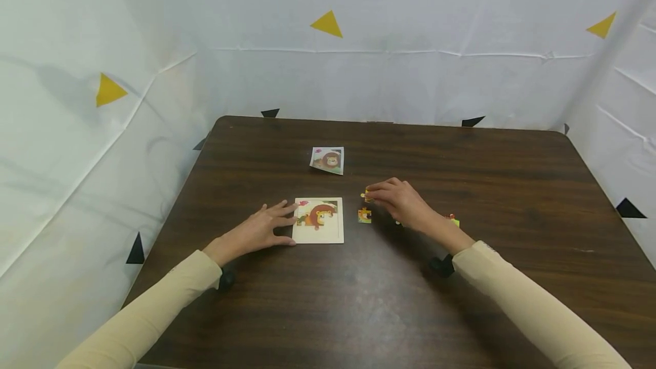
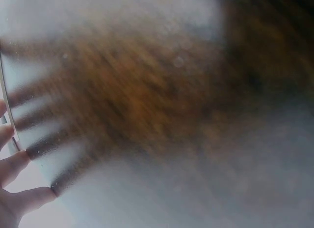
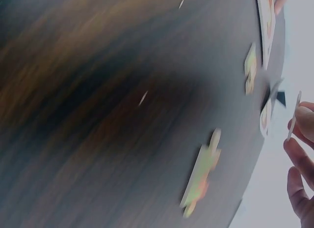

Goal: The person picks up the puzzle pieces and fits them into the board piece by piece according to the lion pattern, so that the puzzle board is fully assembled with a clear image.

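Note:
A square puzzle board (image 1: 318, 236) lies in front of me, with a partly filled lion picture set in its pale frame. My left hand (image 1: 261, 226) rests along the board's left edge, its fingers spread and fairly straight. In the left wrist view the fingertips (image 2: 44, 192) meet the tabletop and the board's edge. Between thumb and fingers, my right hand (image 1: 402, 201) pinches a yellow puzzle piece (image 1: 365, 195), raised off the table and edge-on in the right wrist view. Below it lies a loose orange puzzle piece (image 1: 364, 217), just right of the board.
Behind the board lies a lion picture card (image 1: 328, 161) with a curled corner. A green and red puzzle piece (image 1: 455, 221) sits by my right forearm, partly hidden by it. White cloth walls (image 1: 389, 84) stand beyond the dark wooden table (image 1: 328, 312).

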Tool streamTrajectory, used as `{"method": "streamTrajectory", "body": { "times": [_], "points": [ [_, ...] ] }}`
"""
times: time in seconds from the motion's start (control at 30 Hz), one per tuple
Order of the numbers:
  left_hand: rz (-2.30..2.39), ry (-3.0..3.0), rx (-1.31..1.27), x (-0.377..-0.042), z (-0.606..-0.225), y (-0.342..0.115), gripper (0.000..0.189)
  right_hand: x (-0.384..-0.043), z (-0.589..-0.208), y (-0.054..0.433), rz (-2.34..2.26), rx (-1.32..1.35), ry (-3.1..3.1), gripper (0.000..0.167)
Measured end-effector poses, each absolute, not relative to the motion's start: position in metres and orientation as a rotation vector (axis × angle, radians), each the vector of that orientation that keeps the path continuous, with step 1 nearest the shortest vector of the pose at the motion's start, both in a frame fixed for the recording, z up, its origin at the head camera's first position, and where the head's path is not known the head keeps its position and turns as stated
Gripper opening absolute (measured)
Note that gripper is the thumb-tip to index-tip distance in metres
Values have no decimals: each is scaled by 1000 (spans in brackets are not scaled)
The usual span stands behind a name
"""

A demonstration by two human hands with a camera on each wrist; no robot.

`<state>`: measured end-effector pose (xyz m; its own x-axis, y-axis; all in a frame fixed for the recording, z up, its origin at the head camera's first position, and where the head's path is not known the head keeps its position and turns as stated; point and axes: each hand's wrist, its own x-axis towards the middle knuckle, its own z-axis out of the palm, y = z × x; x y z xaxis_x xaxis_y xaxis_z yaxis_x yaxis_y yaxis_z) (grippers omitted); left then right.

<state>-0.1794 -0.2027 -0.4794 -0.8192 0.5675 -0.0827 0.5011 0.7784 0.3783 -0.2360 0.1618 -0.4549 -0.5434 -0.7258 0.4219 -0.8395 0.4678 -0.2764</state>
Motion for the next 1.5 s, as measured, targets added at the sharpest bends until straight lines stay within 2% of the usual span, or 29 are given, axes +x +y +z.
{"method": "streamTrajectory", "body": {
  "times": [0.77,1.2,1.5],
  "points": [
    [490,2767,831,-180,-479,-203,64,-222,-461,110,692,1457,-2530,25],
    [482,2768,845,-179,-478,-204,63,-214,-468,85,473,1538,-2560,23],
    [526,2774,901,-179,-478,-205,61,-211,-470,80,292,1571,-2646,38]
  ]
}}
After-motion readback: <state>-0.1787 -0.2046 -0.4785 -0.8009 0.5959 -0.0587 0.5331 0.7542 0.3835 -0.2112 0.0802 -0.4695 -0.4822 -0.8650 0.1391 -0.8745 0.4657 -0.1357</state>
